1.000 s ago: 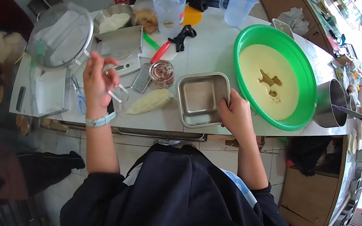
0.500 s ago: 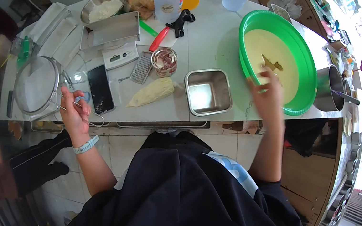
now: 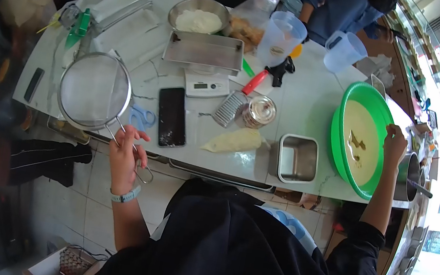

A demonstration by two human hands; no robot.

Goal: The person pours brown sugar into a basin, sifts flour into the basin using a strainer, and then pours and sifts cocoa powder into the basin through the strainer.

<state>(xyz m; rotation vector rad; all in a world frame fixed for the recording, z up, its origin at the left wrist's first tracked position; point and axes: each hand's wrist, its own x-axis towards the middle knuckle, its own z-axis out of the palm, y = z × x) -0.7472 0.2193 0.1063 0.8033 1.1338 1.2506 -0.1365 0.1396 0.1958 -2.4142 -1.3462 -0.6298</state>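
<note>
My left hand (image 3: pixel 126 159) is closed around the wire handle of a round fine-mesh sieve (image 3: pixel 94 90), held over the table's left front edge. My right hand (image 3: pixel 395 148) is at the right rim of a large green basin (image 3: pixel 337 149), its fingers curled against that rim. Pale batter (image 3: pixel 363 133) fills the lower part of the basin, with brownish liquid patches on its surface. Left of the basin stands a small square metal tin (image 3: pixel 297 159). A filled piping bag (image 3: pixel 234 140) lies beside the tin, near a red-handled grater (image 3: pixel 231 108) and a lidded jar (image 3: pixel 260 112).
A phone (image 3: pixel 172 117) and blue scissors (image 3: pixel 142 117) lie near the sieve. Behind are a scale (image 3: pixel 205 85) under a metal pan (image 3: pixel 204 51), a flour bowl (image 3: pixel 198 20) and plastic jugs (image 3: pixel 280 39). A steel pot (image 3: pixel 407 176) stands right; another person (image 3: pixel 337 5) is across the table.
My right hand has moved from the basin's near left side to its right rim. The sieve is still in my left hand. The camera view has shifted, with more of the far side visible.
</note>
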